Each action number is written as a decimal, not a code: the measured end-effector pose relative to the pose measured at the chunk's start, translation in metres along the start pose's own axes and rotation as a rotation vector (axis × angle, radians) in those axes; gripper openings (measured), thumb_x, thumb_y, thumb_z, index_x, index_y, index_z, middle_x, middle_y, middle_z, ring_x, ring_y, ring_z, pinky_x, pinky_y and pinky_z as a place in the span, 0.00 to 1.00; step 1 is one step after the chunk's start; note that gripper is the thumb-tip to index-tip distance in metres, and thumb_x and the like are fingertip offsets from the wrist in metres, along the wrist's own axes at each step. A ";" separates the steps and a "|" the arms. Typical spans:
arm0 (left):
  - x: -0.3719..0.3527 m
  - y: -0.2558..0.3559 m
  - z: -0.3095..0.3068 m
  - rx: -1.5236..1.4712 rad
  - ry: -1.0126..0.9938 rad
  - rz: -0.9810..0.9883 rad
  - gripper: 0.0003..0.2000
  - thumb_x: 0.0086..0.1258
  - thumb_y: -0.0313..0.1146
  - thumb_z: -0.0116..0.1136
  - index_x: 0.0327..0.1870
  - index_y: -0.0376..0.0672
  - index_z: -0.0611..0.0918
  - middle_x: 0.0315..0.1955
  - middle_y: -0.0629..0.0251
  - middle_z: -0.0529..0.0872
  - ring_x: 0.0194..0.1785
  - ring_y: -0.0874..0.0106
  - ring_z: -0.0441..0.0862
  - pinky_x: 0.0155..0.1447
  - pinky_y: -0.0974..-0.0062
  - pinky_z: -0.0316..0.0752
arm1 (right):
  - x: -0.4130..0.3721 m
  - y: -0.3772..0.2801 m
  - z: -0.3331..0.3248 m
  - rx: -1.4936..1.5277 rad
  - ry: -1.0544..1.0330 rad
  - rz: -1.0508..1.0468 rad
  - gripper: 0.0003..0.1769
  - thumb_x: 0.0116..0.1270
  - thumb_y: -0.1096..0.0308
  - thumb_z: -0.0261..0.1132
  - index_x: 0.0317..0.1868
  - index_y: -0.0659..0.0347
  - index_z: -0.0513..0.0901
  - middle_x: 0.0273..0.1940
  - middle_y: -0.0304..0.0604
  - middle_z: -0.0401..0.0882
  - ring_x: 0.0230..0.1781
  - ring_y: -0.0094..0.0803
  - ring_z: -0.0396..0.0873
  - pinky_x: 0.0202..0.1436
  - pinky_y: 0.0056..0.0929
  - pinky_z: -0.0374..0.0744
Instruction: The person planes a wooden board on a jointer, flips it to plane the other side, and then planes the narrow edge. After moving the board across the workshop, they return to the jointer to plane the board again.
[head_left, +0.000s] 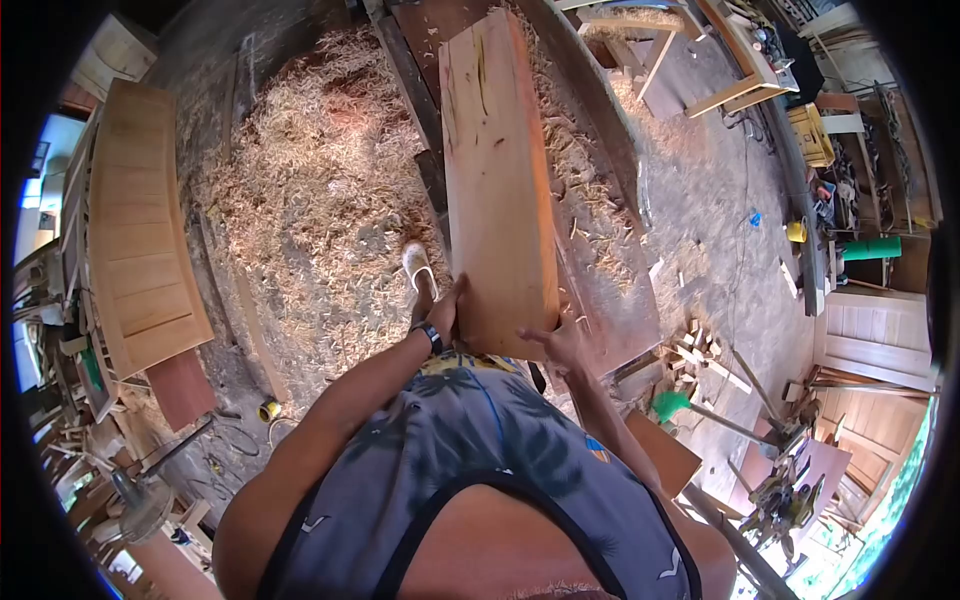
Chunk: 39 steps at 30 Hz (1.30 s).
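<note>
A long, thick wooden plank (500, 200) stretches away from my waist, pale on its broad face with dark cracks near the far end. My left hand (447, 312) is against its left edge near the close end, fingers along the side and partly hidden. At the right near corner, my right hand (562, 345) grips the plank, thumb side over the top face and the other fingers out of sight. Under the plank and to its right is a flat reddish-brown surface (615, 330) strewn with shavings.
Wood shavings (330, 190) lie heaped on the floor to the left, around my shoe (417, 262). A panelled door (145, 235) leans further left. Wood offcuts (700, 355) and a green brush-like thing (670, 404) are at the right. A wooden frame (735, 90) stands far right.
</note>
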<state>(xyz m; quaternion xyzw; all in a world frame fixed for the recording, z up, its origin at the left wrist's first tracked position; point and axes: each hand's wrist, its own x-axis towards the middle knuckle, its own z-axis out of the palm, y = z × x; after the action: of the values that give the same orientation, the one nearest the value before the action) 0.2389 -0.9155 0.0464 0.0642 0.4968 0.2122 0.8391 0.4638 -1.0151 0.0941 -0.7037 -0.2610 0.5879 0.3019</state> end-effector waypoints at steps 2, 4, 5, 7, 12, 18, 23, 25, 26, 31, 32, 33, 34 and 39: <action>-0.028 0.003 0.007 0.005 0.013 -0.001 0.37 0.82 0.59 0.50 0.83 0.46 0.57 0.67 0.56 0.81 0.71 0.57 0.78 0.70 0.52 0.78 | -0.011 -0.010 0.018 0.026 0.002 0.021 0.37 0.52 0.65 0.84 0.61 0.72 0.82 0.52 0.52 0.89 0.47 0.36 0.89 0.52 0.35 0.86; -0.026 -0.015 -0.021 0.016 -0.046 0.064 0.38 0.81 0.61 0.49 0.83 0.46 0.58 0.71 0.53 0.76 0.75 0.54 0.73 0.73 0.49 0.75 | -0.032 -0.043 0.034 0.064 -0.054 0.043 0.38 0.53 0.64 0.83 0.62 0.72 0.81 0.52 0.51 0.89 0.47 0.37 0.89 0.51 0.36 0.87; -0.021 -0.024 -0.040 0.024 -0.035 0.064 0.38 0.81 0.61 0.49 0.83 0.46 0.58 0.71 0.53 0.76 0.75 0.54 0.73 0.73 0.49 0.75 | -0.039 -0.050 0.041 0.096 -0.110 0.066 0.39 0.54 0.64 0.83 0.63 0.72 0.80 0.52 0.51 0.89 0.46 0.38 0.89 0.51 0.36 0.87; -0.018 -0.033 -0.074 -0.129 -0.025 -0.011 0.40 0.79 0.67 0.46 0.80 0.45 0.64 0.72 0.52 0.76 0.74 0.51 0.74 0.73 0.48 0.74 | -0.041 -0.049 0.057 0.153 -0.219 0.068 0.40 0.57 0.61 0.81 0.67 0.72 0.77 0.56 0.53 0.87 0.52 0.39 0.87 0.58 0.39 0.85; -0.048 -0.022 -0.138 -0.294 -0.028 -0.019 0.41 0.79 0.69 0.42 0.80 0.44 0.66 0.70 0.51 0.78 0.69 0.50 0.79 0.74 0.50 0.74 | -0.032 -0.094 0.092 0.067 -0.772 -0.148 0.44 0.68 0.62 0.74 0.78 0.68 0.64 0.70 0.57 0.76 0.72 0.46 0.74 0.75 0.42 0.72; -0.076 0.030 -0.218 -0.329 -0.240 0.127 0.33 0.82 0.61 0.46 0.74 0.43 0.74 0.62 0.54 0.85 0.63 0.60 0.84 0.68 0.58 0.79 | -0.006 -0.143 0.176 -0.425 -1.018 -0.505 0.66 0.65 0.34 0.70 0.81 0.79 0.47 0.70 0.73 0.73 0.72 0.57 0.75 0.75 0.39 0.72; -0.093 0.078 -0.245 -0.255 -0.336 0.177 0.28 0.83 0.56 0.49 0.71 0.43 0.77 0.58 0.56 0.87 0.61 0.65 0.85 0.65 0.65 0.80 | 0.021 -0.150 0.229 -0.456 -0.985 -0.546 0.68 0.57 0.37 0.76 0.79 0.80 0.51 0.69 0.76 0.71 0.73 0.58 0.73 0.76 0.43 0.70; -0.095 0.094 -0.256 -0.238 -0.361 0.164 0.27 0.83 0.54 0.51 0.70 0.43 0.79 0.57 0.57 0.88 0.60 0.67 0.85 0.63 0.67 0.81 | 0.030 -0.161 0.215 -0.382 -0.927 -0.609 0.64 0.58 0.38 0.76 0.78 0.78 0.57 0.70 0.74 0.72 0.73 0.57 0.73 0.75 0.42 0.71; -0.095 0.102 -0.261 -0.230 -0.379 0.155 0.26 0.84 0.53 0.51 0.69 0.43 0.79 0.56 0.57 0.88 0.60 0.68 0.85 0.63 0.69 0.81 | 0.053 -0.154 0.213 -0.413 -0.940 -0.527 0.64 0.63 0.32 0.72 0.82 0.72 0.56 0.71 0.71 0.72 0.76 0.56 0.70 0.80 0.40 0.66; -0.091 0.151 -0.283 -0.173 -0.210 0.072 0.26 0.83 0.53 0.51 0.69 0.43 0.79 0.56 0.58 0.88 0.60 0.68 0.85 0.63 0.69 0.81 | 0.136 -0.194 0.167 -0.310 -0.655 -0.393 0.41 0.73 0.51 0.70 0.76 0.70 0.70 0.58 0.63 0.85 0.47 0.40 0.89 0.52 0.36 0.87; -0.092 0.160 -0.290 -0.163 -0.175 0.058 0.26 0.83 0.53 0.51 0.69 0.43 0.79 0.56 0.58 0.88 0.60 0.68 0.85 0.63 0.69 0.81 | 0.147 -0.211 0.156 -0.229 -0.581 -0.247 0.37 0.74 0.53 0.69 0.75 0.68 0.73 0.53 0.56 0.88 0.43 0.40 0.87 0.50 0.38 0.87; -0.097 0.170 -0.298 -0.149 -0.133 0.047 0.26 0.83 0.53 0.51 0.69 0.43 0.79 0.56 0.58 0.88 0.60 0.68 0.85 0.63 0.69 0.81 | 0.160 -0.227 0.147 -0.239 -0.487 -0.225 0.34 0.76 0.55 0.67 0.74 0.67 0.74 0.53 0.54 0.87 0.42 0.38 0.86 0.48 0.37 0.87; -0.101 0.180 -0.305 -0.138 -0.101 0.036 0.26 0.83 0.53 0.52 0.69 0.42 0.79 0.56 0.58 0.88 0.60 0.69 0.85 0.63 0.69 0.81 | 0.177 -0.240 0.138 -0.249 -0.395 -0.202 0.31 0.77 0.58 0.65 0.74 0.67 0.75 0.53 0.52 0.87 0.42 0.37 0.85 0.47 0.35 0.87; -0.114 0.210 -0.338 -0.097 0.050 -0.019 0.26 0.83 0.53 0.52 0.69 0.42 0.79 0.56 0.58 0.88 0.60 0.69 0.85 0.63 0.69 0.81 | 0.264 -0.270 0.129 0.045 -0.243 -0.102 0.25 0.82 0.68 0.54 0.76 0.58 0.73 0.62 0.52 0.84 0.47 0.41 0.88 0.45 0.39 0.88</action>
<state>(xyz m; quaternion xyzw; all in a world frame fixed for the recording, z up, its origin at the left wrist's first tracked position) -0.1608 -0.8089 0.0367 0.0132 0.5072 0.2296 0.8305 0.3793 -0.6253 0.0980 -0.6063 -0.3179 0.6583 0.3130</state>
